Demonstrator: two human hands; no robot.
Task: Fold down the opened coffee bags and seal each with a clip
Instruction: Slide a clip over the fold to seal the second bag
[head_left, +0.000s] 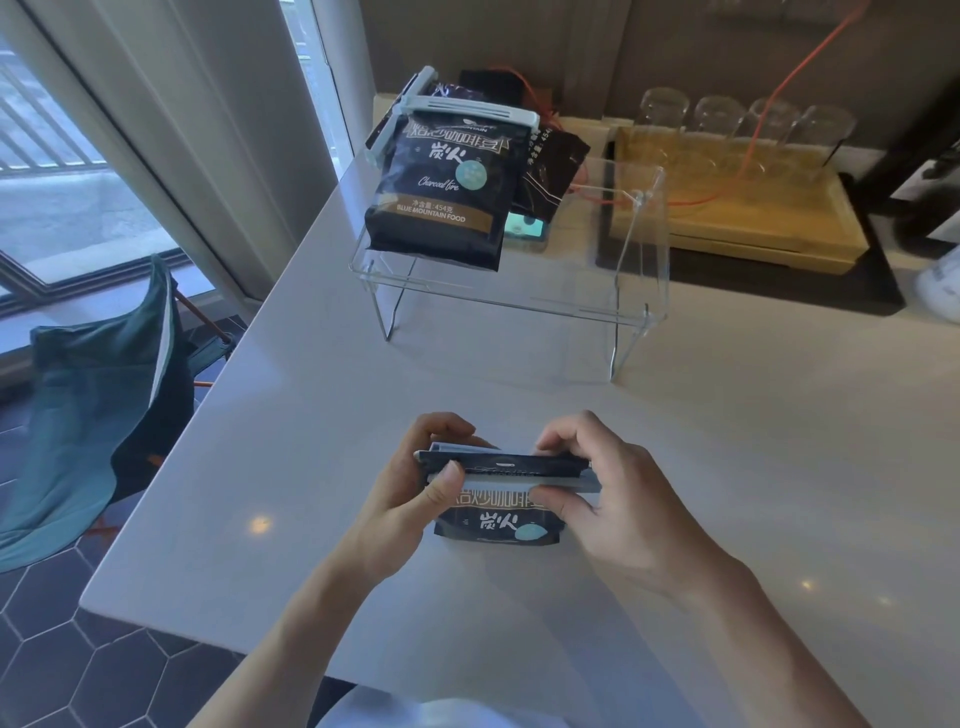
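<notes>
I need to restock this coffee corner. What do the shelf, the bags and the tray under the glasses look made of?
Shelf: clear acrylic, probably; see-through panels with glossy edges. Bags: dark printed film or foil, seemingly; creased, faint sheen. Tray: pale wood or bamboo, by its yellowish matte look. The glasses look like clear glass.

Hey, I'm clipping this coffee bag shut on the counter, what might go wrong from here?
The long grey plastic clip sticks out past the right edge of the folded top of the black coffee bag, so it may close off-centre and leave the left corner unsealed. Your left hand and right hand hold only the top; the upright bag could tip.
</notes>
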